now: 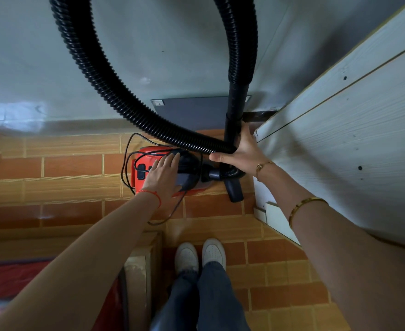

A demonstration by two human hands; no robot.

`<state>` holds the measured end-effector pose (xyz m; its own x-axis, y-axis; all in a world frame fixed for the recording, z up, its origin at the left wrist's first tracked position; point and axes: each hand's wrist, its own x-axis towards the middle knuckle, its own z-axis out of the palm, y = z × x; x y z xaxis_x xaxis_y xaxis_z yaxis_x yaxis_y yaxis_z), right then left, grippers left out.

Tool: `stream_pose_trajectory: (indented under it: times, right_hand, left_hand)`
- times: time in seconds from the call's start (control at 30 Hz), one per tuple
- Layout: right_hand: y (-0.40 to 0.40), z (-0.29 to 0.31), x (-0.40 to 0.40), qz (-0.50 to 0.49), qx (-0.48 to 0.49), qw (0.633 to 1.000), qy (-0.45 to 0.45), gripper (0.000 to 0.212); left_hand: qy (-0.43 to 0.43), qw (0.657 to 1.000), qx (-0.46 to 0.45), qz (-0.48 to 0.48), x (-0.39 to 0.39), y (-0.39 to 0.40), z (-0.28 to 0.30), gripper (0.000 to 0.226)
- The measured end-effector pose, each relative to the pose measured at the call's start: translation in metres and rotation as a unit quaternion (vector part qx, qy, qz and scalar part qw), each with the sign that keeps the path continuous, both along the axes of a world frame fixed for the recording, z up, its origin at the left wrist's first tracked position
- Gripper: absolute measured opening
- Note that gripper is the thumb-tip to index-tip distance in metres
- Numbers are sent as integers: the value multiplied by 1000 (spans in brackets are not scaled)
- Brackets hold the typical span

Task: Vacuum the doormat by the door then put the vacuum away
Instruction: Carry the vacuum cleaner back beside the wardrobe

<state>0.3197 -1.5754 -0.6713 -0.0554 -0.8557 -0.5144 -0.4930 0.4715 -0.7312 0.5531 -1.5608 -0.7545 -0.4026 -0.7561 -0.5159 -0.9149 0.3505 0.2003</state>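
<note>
A: Taking the red vacuum (149, 163) as the fixed point, what lies nearest us?

B: The person's white shoes (200, 255) on the tiled floor (280, 295), well short of the vacuum. To the near left of it there's a red blurred fabric (10, 278) and a pale boxy edge (142, 266); I can't tell what either is.

A: And the hands?

B: The left hand (164, 174) lies flat on top of the vacuum, fingers straight and together, pressing or steadying rather than gripping. The right hand (241, 152) is just right of the vacuum, its fingers and thumb wrapped round the black tube (231, 130) where the ribbed hose (115, 91) loops down to meet it. The nozzle (233, 191) sits on the floor at the vacuum's right end.

A: How far along would you say?

B: I'd judge it the putting-away stage. The vacuum stands close to the wall (149, 44), beside a white panelled board (340, 120), with its cord (127, 163) lying loose over and around it. The cord looks untidied, so that may remain.

A: Any doormat?

B: A dark grey flat panel (192, 111) lies beyond the vacuum against the wall; whether that's the mat I can't say. The hose's upper loop is cut off by the frame.
</note>
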Motion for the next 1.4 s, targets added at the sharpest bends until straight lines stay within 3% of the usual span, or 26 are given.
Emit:
stream_pose_trajectory:
  times: [0.07,0.13,0.27,0.4,0.47,0.63,0.93,1.2,1.4]
  right_hand:
    - [-4,11,-1,-17,13,999,-50,112]
    - [-9,19,-1,-15,12,998,-55,84]
    - [-19,20,2,-45,-25,996,80,46]
    - [-19,19,6,-32,-57,984,163,46]
    - [-14,19,9,-33,-75,979,184,46]
    - [-11,13,9,-71,-96,967,223,47]
    - [-12,18,16,-45,-66,978,195,43]
    - [6,35,22,-35,-48,978,201,52]
    - [24,48,24,32,-37,970,238,55]
  left_hand:
    - [55,998,-5,28,-4,-1,6,89]
    - [131,989,12,73,-9,-2,16,86]
    - [252,952,111,137,-27,2,43,84]
    - [315,918,115,213,-42,1,60,53]
    - [328,903,118,251,-44,-2,64,48]
    - [323,898,122,273,-44,-2,66,48]
    - [305,893,144,297,-42,1,64,43]
    - [237,931,148,233,-23,5,74,46]
    - [104,971,89,196,6,12,93,62]
